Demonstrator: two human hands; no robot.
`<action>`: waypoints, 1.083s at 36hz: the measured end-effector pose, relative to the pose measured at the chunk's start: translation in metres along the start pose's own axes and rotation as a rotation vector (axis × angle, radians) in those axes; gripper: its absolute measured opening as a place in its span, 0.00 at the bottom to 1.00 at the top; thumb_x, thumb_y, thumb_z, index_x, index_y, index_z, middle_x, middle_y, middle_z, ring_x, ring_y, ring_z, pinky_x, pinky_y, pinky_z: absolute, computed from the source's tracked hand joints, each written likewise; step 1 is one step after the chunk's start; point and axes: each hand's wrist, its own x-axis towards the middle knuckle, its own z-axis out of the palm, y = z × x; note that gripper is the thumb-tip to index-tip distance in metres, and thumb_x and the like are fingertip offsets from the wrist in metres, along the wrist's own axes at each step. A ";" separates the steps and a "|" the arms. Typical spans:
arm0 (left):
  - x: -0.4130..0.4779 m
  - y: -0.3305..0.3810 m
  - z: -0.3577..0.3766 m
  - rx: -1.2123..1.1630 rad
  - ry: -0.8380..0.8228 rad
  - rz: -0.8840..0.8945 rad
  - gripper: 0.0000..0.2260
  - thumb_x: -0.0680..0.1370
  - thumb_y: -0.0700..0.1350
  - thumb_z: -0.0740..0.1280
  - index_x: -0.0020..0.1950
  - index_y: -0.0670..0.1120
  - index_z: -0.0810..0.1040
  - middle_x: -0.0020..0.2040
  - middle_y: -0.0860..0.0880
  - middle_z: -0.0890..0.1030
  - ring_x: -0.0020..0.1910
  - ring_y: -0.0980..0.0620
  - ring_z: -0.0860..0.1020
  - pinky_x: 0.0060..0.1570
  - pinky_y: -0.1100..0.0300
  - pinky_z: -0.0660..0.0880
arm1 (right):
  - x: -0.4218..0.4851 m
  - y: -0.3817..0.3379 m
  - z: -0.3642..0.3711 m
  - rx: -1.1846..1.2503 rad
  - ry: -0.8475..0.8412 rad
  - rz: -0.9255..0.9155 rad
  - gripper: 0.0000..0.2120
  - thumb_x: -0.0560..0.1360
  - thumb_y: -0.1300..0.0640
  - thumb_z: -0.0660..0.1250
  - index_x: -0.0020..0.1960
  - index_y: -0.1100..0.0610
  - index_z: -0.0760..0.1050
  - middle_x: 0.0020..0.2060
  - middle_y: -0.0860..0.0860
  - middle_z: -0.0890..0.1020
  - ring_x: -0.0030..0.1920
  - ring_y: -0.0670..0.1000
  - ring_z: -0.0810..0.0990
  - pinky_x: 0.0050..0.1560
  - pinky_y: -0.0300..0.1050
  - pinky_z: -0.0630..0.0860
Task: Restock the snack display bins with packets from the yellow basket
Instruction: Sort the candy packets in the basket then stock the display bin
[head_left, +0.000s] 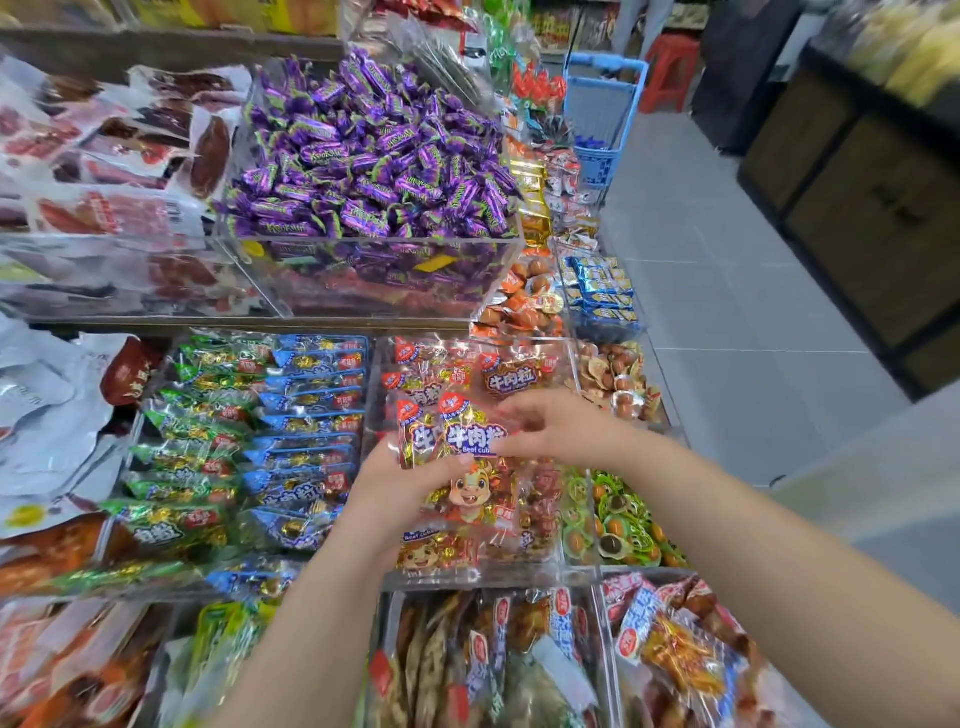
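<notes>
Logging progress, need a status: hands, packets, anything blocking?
Left hand grips red packets from below. Right hand pinches their right edge. Held over the clear bin of matching packets, not yet down. Nothing blocking; yellow basket out of view.

Tiered display stand (249, 326) carries clear acrylic bins (374, 240): purple candies (374, 156) up top, green/blue packets (249, 441) and red beef-cube packets (514, 374) below.

Head-cam view over shop snack shelves. Left hand (400, 486) grips a small stack of red beef cube packets (470, 434) from below, thumb on front. Right hand (553, 428) pinches the stack's right edge. Both are above a clear acrylic bin (575, 364) w/ more such packets. To its left, green & blue packets (249, 447); behind, purple candies (374, 156). Blue trolley basket (602, 124) in aisle.
</notes>
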 end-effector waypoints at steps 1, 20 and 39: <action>-0.001 0.000 0.002 0.018 0.007 0.002 0.29 0.62 0.54 0.80 0.57 0.57 0.70 0.52 0.61 0.77 0.48 0.57 0.76 0.32 0.57 0.77 | -0.002 0.000 -0.001 -0.016 -0.009 0.006 0.11 0.69 0.41 0.71 0.48 0.41 0.73 0.39 0.36 0.75 0.39 0.32 0.73 0.43 0.33 0.69; -0.005 -0.008 -0.027 0.030 0.191 -0.036 0.26 0.73 0.56 0.71 0.67 0.48 0.72 0.62 0.46 0.80 0.57 0.43 0.80 0.55 0.39 0.76 | 0.057 0.016 -0.018 -0.905 0.426 0.132 0.22 0.73 0.66 0.60 0.65 0.55 0.70 0.55 0.57 0.76 0.57 0.59 0.74 0.52 0.52 0.73; 0.013 -0.004 -0.025 0.049 0.155 -0.013 0.10 0.76 0.53 0.69 0.56 0.53 0.77 0.46 0.53 0.86 0.45 0.51 0.85 0.41 0.51 0.79 | 0.095 0.051 0.018 -1.119 0.350 0.168 0.37 0.77 0.59 0.48 0.63 0.59 0.16 0.73 0.58 0.30 0.72 0.61 0.29 0.63 0.58 0.23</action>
